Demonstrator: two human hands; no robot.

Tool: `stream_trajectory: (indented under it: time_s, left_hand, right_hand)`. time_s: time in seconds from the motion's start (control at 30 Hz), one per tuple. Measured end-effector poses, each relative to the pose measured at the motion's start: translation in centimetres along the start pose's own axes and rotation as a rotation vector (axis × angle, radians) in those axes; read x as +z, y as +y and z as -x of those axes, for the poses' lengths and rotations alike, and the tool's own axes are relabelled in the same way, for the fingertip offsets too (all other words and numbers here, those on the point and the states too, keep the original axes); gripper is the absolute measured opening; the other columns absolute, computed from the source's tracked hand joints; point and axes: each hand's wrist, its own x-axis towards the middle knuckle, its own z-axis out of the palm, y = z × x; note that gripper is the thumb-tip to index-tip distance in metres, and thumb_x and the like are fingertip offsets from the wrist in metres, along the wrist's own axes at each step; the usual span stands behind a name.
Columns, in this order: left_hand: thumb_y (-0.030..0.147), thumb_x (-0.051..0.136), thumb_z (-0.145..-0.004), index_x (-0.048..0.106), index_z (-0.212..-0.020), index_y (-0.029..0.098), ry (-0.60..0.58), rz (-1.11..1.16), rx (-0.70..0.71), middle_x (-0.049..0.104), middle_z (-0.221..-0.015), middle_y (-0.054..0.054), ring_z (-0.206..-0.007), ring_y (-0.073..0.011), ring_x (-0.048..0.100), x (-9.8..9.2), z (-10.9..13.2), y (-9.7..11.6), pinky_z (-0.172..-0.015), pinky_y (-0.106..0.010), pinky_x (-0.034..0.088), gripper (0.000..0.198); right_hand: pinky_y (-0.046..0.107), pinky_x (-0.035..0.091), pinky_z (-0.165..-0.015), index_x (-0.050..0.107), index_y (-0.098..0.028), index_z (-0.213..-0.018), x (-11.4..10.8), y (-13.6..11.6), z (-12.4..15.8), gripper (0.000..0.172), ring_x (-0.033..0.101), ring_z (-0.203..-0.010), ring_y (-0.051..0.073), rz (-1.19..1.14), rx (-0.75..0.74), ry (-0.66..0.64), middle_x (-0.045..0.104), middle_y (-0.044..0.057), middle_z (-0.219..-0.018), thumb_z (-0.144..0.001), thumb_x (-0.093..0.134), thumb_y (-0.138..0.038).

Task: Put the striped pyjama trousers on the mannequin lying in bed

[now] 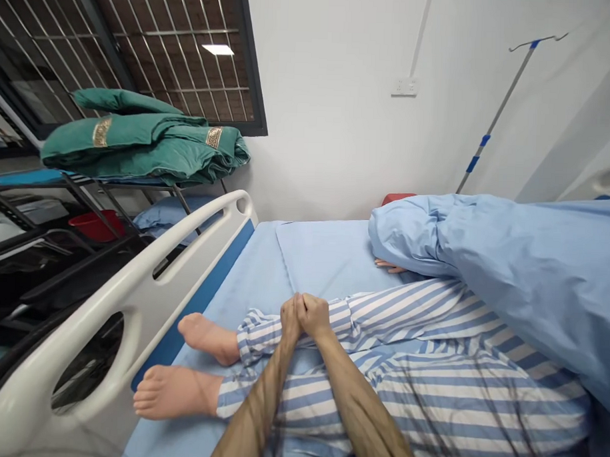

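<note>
A figure lies on the hospital bed in blue-and-white striped trousers [405, 365], with two bare feet [179, 391] near the white footboard [132, 296]. My left hand [289, 319] and my right hand [312, 315] are pressed side by side on the far trouser leg, below the knee. Both hands look closed, fingers curled onto the striped cloth. A light blue quilt [524, 263] covers the figure's upper body, and a hand of the figure [388, 265] peeks out under its edge.
A light blue sheet [308, 262] covers the mattress. Folded green blankets [148, 140] lie on a metal rack at the left, with a red basin [95, 224] below. An IV pole [494, 115] leans against the white wall. A barred window is at the top left.
</note>
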Motion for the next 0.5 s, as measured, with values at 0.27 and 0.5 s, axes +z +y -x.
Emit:
stream_trajectory:
  time_s: [0.27, 0.5]
  left_hand:
    - [0.042, 0.033, -0.091, 0.036, -0.049, 0.023, 0.104, 0.1, -0.178, 0.041, -0.047, 0.002, -0.05, -0.0118, 0.038, 0.6, 1.2, 0.2, -0.056, -0.028, 0.028, 0.045]
    - [0.047, 0.037, -0.087, 0.035, -0.047, 0.023, 0.099, 0.242, -0.167, 0.038, -0.045, 0.003, -0.048, -0.0106, 0.035, 0.9, 0.4, 3.6, -0.052, -0.027, 0.028, 0.046]
  right_hand:
    - [0.028, 0.027, -0.058, 0.047, -0.022, -0.058, 0.2, 1.7, -0.8, 0.045, 0.045, -0.058, 0.014, -0.032, 0.305, -0.094, 0.055, 0.002, -0.055, -0.097, 0.034, -0.039]
    - [0.028, 0.029, -0.056, 0.04, -0.022, -0.054, 0.4, 2.8, -1.0, 0.049, 0.039, -0.055, 0.013, -0.351, 0.352, 0.04, 0.043, -0.003, -0.05, -0.091, 0.034, -0.054]
